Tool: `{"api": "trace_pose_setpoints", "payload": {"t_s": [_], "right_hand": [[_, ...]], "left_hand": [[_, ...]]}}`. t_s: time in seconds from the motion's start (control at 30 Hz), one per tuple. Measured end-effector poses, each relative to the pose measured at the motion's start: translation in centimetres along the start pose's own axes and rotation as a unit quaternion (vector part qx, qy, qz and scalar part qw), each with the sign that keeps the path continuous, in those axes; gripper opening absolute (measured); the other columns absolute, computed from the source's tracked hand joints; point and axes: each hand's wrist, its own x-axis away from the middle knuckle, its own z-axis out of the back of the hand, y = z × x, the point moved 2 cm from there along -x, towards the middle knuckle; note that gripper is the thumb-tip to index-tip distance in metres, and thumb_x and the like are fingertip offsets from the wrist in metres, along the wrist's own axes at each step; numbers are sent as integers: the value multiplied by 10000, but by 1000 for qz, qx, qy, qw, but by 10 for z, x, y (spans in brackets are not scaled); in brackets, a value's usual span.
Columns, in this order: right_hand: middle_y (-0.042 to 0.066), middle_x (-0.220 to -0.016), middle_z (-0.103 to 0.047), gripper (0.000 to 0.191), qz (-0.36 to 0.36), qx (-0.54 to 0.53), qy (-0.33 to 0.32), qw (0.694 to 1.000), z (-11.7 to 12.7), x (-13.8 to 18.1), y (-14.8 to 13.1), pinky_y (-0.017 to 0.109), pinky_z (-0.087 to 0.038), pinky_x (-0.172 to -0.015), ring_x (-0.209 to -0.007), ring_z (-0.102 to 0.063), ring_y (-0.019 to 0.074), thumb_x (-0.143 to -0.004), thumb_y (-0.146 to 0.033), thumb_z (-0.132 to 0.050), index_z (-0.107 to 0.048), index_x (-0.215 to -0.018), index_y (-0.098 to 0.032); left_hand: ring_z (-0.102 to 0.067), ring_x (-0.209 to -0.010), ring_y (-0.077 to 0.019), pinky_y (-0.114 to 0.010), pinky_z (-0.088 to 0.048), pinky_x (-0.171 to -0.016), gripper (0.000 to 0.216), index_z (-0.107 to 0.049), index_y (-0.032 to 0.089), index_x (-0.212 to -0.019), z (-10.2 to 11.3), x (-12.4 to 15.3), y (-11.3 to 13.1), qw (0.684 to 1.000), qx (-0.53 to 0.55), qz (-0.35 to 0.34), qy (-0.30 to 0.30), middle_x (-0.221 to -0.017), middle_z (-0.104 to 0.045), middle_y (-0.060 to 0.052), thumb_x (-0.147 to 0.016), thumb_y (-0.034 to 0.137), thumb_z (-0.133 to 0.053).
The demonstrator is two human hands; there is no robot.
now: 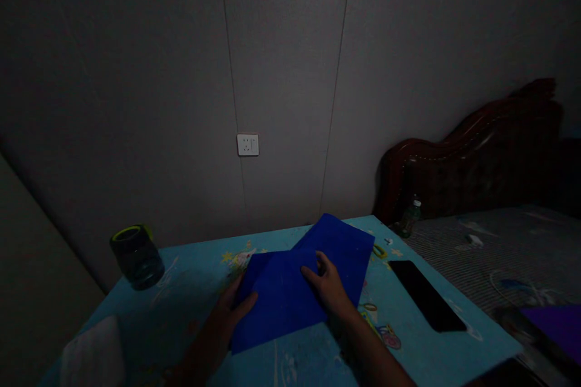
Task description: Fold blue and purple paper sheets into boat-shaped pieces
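A dark blue sheet (279,302), which looks like paper, is held tilted above the tabletop between my two hands. My left hand (233,305) grips its left edge, thumb on the near face and the other fingers mostly hidden behind. Up at the sheet's right side, my right hand (327,284) has its thumb on the face and its fingers curled at the upper edge. A second blue sheet (351,248) lies behind and to the right, partly covered by the first one and my right hand. I cannot tell whether the two are joined.
The table has a light blue patterned cover (195,263). On it are a dark cup (138,260) with a yellow-green rim, a white folded item (94,354) and a flat black slab (426,295). A bottle (411,217) and a purple sheet (556,326) are on the bed at right.
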Motion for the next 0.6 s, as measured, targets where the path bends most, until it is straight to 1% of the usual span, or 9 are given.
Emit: {"api": "trace_pose_setpoints", "payload": {"t_s": [0.07, 0.1, 0.17, 0.2, 0.3, 0.37, 0.43, 0.5, 0.6], "right_hand": [[98, -1046, -722, 567, 12, 17, 29, 999, 3, 1, -1, 428, -533, -848, -998, -664, 297, -673, -512, -798, -623, -1117, -204], [98, -1061, -721, 560, 20, 32, 38, 999, 4, 3, -1, 429, -525, -864, -1016, -654, 301, -677, -512, -795, -635, -1118, -205], [95, -1081, -720, 511, 38, 69, 31, 996, 7, 9, -2, 430, -512, -888, -1033, -640, 305, -711, -512, -771, -664, -1105, -204], [93, -1081, -722, 471, 47, 91, 11, 995, 7, 14, -2, 430, -508, -893, -1025, -640, 305, -746, -511, -743, -679, -1095, -202], [87, -1028, -731, 325, 82, 199, -72, 974, 5, 33, -1, 415, -503, -883, -963, -649, 287, -880, -455, -610, -720, -1057, -205], [90, -1032, -718, 277, 119, 315, -130, 932, 0, 47, 3, 388, -490, -888, -961, -644, 267, -941, -344, -526, -726, -1085, -216], [94, -1098, -690, 308, 157, 444, -178, 864, -7, 59, 9, 368, -464, -917, -1015, -620, 254, -950, -217, -482, -705, -1162, -232], [99, -1153, -661, 366, 180, 531, -204, 802, -15, 68, 13, 372, -438, -941, -1066, -584, 258, -931, -141, -479, -673, -1226, -239], [121, -1172, -632, 362, 201, 568, -223, 767, -24, 78, 13, 402, -414, -953, -1076, -545, 277, -921, -181, -525, -639, -1263, -214]], "left_hand": [[-487, -1331, -334, -504, -401, -1097, 577, -560, 290, -1348, -2, 4, 5, 989, -110, -97, 6, -1427, -561, -76, -800, 436, -667], [-434, -1373, -320, -508, -361, -1124, 516, -546, 311, -1358, -4, 6, 4, 973, -176, -152, 11, -1490, -491, -57, -852, 390, -607], [-372, -1413, -304, -528, -334, -1136, 464, -537, 358, -1359, -6, 7, -5, 919, -312, -239, 10, -1571, -365, -21, -918, 230, -472], [-377, -1410, -305, -542, -350, -1123, 517, -535, 374, -1357, -7, 7, -12, 888, -377, -262, 4, -1583, -338, -20, -914, 134, -417], [-418, -1384, -310, -539, -413, -1079, 730, -539, 398, -1345, -10, 7, -38, 792, -537, -290, -25, -1536, -422, -33, -810, -70, -373], [-447, -1363, -310, -521, -426, -1071, 723, -541, 354, -1348, -13, 9, -49, 739, -599, -305, -42, -1500, -472, -65, -801, -94, -394], [-491, -1324, -307, -503, -433, -1067, 620, -562, 278, -1331, -18, 12, -53, 706, -627, -322, -74, -1454, -519, -111, -831, -65, -431], [-539, -1268, -294, -480, -440, -1061, 481, -584, 221, -1300, -21, 16, -53, 695, -625, -337, -116, -1371, -588, -134, -876, 18, -483], [-571, -1212, -282, -465, -442, -1060, 381, -584, 207, -1295, -20, 24, -51, 711, -591, -347, -155, -1294, -636, -123, -919, 258, -555]]}}
